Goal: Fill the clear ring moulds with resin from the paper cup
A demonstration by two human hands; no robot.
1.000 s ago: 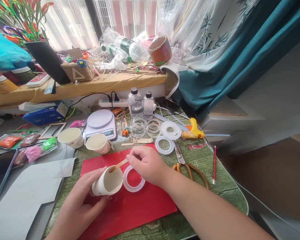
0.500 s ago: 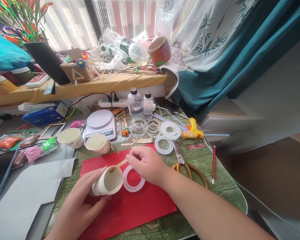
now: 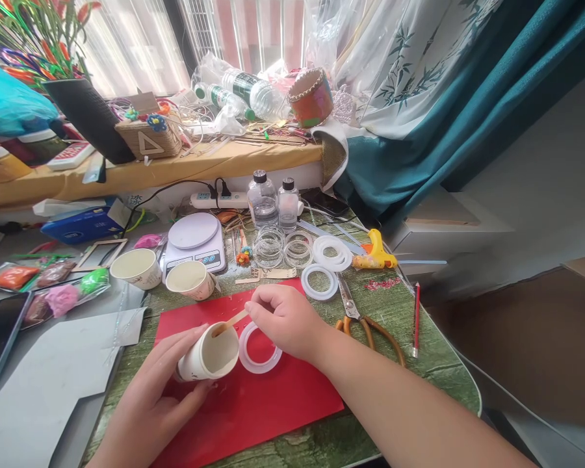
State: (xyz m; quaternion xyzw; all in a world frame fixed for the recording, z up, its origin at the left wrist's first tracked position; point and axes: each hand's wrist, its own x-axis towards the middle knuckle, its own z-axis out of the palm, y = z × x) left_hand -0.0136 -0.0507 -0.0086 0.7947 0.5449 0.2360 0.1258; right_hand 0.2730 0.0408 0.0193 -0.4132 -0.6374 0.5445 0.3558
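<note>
Left grip [image 3: 158, 383] wrapped round a paper cup [image 3: 194, 365], which tips, mouth to my right. Right grip [image 3: 287, 318] pinches a flat wooden stick [image 3: 231, 322], long axis slanting down-left into the mouth. Milky ring [image 3: 260, 368] lies just right of the cup's rim, nearest my right fingers (touching the cup or not, I can't tell). Cup smooth, white; wood darker inside; ring rubbery-looking; red sheet [image 3: 283, 396] beneath, flat, faintly glossy; worktop [image 3: 433, 377] green, wood-grained.
</note>
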